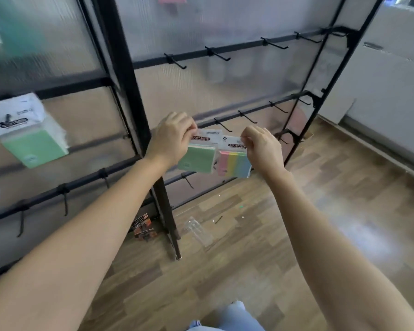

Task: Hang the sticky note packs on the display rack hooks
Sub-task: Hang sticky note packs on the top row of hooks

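Observation:
My left hand (171, 137) pinches the top of a green sticky note pack (197, 158). Beside it, my right hand (263, 146) pinches the header of a multicolour pack (233, 163) with pink, yellow and blue stripes. Both packs hang in front of the middle bar of the black display rack (253, 111), just left of and below its bare hooks (221, 125). Another green pack (31, 139) hangs on the left rack panel. The upper bar (237, 47) carries several bare hooks.
A thick black upright post (134, 96) divides the two rack panels. On the wooden floor lie a clear plastic package (197, 231) and small orange-black packs (142, 226) near the post's foot. White cabinets (392, 80) stand at the right. My knee (234, 316) shows at the bottom.

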{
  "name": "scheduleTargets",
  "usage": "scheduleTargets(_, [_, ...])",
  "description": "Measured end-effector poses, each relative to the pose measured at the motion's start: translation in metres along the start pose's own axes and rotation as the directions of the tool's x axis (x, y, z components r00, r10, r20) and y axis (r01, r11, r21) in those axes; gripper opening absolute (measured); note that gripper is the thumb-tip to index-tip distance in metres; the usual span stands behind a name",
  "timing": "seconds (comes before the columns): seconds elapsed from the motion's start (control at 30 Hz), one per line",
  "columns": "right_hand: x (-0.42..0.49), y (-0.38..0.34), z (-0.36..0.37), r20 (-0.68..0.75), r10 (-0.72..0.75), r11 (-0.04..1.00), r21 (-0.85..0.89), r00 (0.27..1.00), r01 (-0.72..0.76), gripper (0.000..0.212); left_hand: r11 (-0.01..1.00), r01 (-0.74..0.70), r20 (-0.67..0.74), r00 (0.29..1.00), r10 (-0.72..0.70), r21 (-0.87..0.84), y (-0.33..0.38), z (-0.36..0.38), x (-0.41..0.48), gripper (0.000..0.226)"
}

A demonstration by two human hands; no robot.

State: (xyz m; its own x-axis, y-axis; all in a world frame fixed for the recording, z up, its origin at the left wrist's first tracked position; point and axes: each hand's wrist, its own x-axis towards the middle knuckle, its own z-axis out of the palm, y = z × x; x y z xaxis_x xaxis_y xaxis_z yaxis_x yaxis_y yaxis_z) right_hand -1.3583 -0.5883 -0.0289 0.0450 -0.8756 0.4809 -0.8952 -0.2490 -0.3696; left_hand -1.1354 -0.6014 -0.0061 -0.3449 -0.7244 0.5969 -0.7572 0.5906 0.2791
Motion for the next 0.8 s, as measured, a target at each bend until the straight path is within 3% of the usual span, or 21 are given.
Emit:
scheduleTargets(0.47, [0.117,0.133,-0.025,-0.04,-0.146,0.989,0.023,0.989,0.147,0.008,0.99,0.121,-0.099,0.989,-0.113,0.078,0.027,0.098,0.131,0.011])
scheduleTargets(0.8, [0.239,0.17,-0.02,-0.149,-0.22,0.974,0.013,0.964,0.224,0.008,0.992,0.083,-0.262,0.963,-0.055,0.098,-0.006,0.109,0.237,0.015])
